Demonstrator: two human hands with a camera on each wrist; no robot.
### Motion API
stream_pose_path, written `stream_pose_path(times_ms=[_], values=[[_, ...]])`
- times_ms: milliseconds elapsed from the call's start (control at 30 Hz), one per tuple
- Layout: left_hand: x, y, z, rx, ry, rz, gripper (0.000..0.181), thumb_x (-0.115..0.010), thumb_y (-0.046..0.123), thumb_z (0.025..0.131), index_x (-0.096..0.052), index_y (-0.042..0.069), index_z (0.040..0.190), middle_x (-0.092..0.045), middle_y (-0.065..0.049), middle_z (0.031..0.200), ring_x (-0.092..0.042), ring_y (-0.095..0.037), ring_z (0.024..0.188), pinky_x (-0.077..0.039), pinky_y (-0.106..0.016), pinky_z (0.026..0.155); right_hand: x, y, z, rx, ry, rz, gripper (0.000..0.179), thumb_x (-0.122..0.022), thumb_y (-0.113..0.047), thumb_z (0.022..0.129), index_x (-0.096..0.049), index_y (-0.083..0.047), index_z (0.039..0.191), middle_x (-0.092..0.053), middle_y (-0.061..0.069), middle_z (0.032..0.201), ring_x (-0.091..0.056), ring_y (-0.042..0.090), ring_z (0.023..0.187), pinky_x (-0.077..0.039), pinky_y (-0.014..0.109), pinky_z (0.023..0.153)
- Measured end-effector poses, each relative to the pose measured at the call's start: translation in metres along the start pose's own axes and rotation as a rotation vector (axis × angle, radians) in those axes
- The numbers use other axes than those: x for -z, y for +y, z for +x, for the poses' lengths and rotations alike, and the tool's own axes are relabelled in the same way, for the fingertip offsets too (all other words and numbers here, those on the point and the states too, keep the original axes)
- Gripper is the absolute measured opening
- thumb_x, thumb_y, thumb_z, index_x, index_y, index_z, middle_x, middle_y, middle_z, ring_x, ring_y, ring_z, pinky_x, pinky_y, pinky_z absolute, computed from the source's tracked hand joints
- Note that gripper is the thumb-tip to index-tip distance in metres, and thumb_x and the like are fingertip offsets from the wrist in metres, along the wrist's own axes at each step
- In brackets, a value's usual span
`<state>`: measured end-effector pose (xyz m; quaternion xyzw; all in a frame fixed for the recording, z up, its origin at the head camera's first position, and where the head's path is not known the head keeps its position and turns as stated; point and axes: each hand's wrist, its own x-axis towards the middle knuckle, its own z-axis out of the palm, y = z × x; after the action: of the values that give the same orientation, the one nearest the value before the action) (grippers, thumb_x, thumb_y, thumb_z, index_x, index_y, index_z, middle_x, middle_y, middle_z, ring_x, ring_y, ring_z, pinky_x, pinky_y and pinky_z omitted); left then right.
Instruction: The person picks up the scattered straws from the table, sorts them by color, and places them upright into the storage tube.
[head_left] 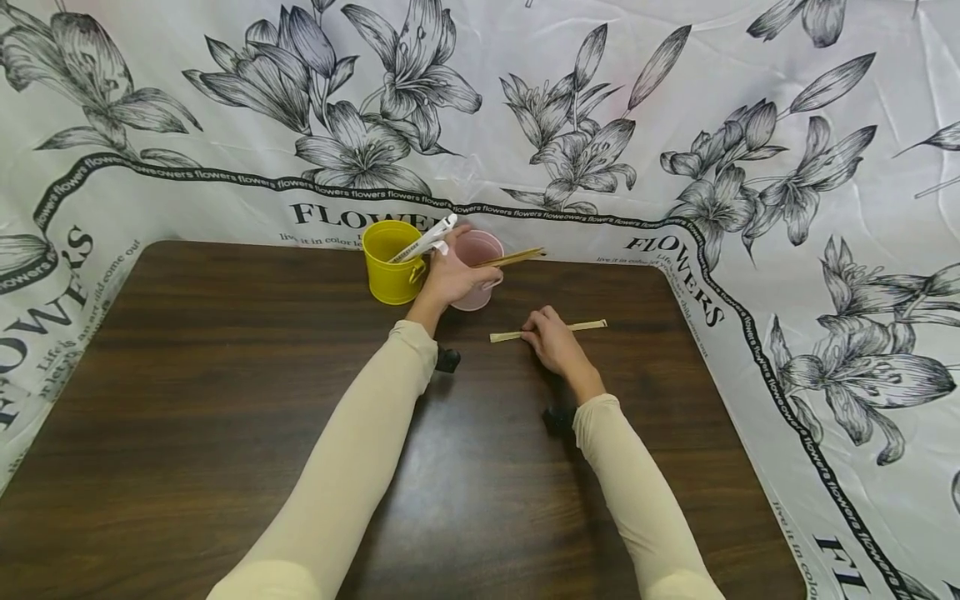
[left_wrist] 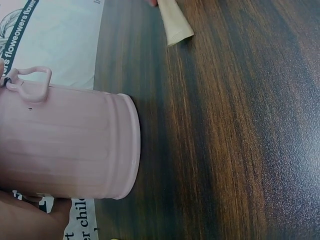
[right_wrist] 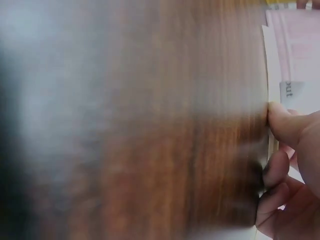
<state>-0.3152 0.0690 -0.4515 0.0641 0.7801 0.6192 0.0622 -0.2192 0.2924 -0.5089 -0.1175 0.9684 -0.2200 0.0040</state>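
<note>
My left hand [head_left: 447, 275] grips the small pink bucket [head_left: 474, 297] near its top, fingers and thumb on opposite sides. In the left wrist view, the pink bucket [left_wrist: 65, 142] shows its wall and a small handle loop. A thin tan stick [head_left: 517, 257] juts out to the right by its rim. My right hand [head_left: 555, 342] pinches a slim, pale paper-wrapped stick [head_left: 588, 326] low over the table, in front of the bucket. One end of that wrapped stick [left_wrist: 175, 25] appears in the left wrist view. Its contents are hidden.
A yellow bucket [head_left: 392, 286] stands just left of the pink one. White printed wrapped sticks [head_left: 423, 240] lean out of it, close to my left hand. The dark wooden table [head_left: 225, 400] meets a flower-printed white cloth [head_left: 570, 167] at its back and sides.
</note>
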Motion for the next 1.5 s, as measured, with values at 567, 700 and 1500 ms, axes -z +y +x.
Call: stream_pose_path(times_ms=[567, 700, 1500], values=[[0.003, 0.002, 0.0, 0.007, -0.013, -0.019, 0.098, -0.091, 0.027, 0.071, -0.038, 0.028, 0.153, -0.032, -0.016, 0.16, -0.038, -0.031, 0.142, -0.036, -0.048, 0.12, 0.016, -0.009, -0.04, 0.089, -0.091, 0.157, 0.006, -0.063, -0.021, 0.101, -0.065, -0.016, 0.105, -0.058, 0.003, 0.108, -0.058, 0.016, 0.093, -0.052, 0.035, 0.085], [0.003, 0.003, 0.0, -0.009, 0.006, -0.012, 0.097, -0.091, 0.027, 0.071, -0.039, 0.027, 0.153, -0.035, -0.014, 0.158, -0.039, -0.03, 0.141, -0.036, -0.048, 0.12, 0.028, -0.02, -0.039, 0.127, 0.033, 0.337, 0.009, -0.062, -0.017, 0.102, -0.065, -0.012, 0.108, -0.058, 0.005, 0.109, -0.051, 0.013, 0.082, -0.047, 0.028, 0.074], [0.002, -0.001, 0.0, -0.009, -0.013, -0.049, 0.098, -0.093, 0.025, 0.07, -0.04, 0.026, 0.152, -0.038, -0.014, 0.156, -0.042, -0.03, 0.14, -0.036, -0.046, 0.12, 0.147, -0.101, 0.036, 0.214, 0.698, 1.256, 0.015, -0.064, -0.001, 0.097, -0.064, -0.016, 0.096, -0.066, -0.004, 0.09, -0.026, 0.004, 0.041, -0.022, 0.021, 0.042]])
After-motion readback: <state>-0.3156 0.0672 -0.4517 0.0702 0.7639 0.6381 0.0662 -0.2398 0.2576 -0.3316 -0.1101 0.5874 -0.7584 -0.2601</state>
